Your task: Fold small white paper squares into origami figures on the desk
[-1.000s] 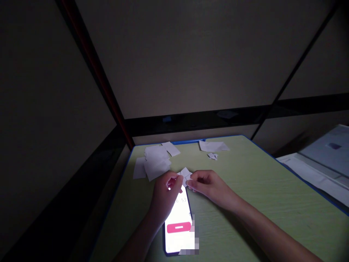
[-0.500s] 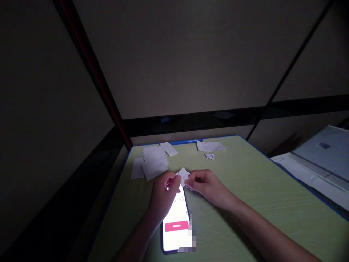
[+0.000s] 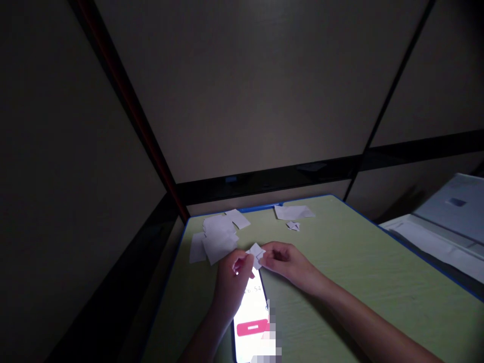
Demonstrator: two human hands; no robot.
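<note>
Folded paper piece point(image 3: 256, 252) sits pinched between my left hand point(image 3: 231, 278) at nine o'clock and right hand point(image 3: 288, 263) at three, fingers closed on it.

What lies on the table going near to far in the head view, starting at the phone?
Lit phone → left hand and right hand pinching a small folded paper → pile of paper slips → tiny folded piece → flat sheet.

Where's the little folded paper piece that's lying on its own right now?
In the head view, the small folded paper lies at the far end of the green table, just in front of a flat white sheet, beyond the right hand.
</note>
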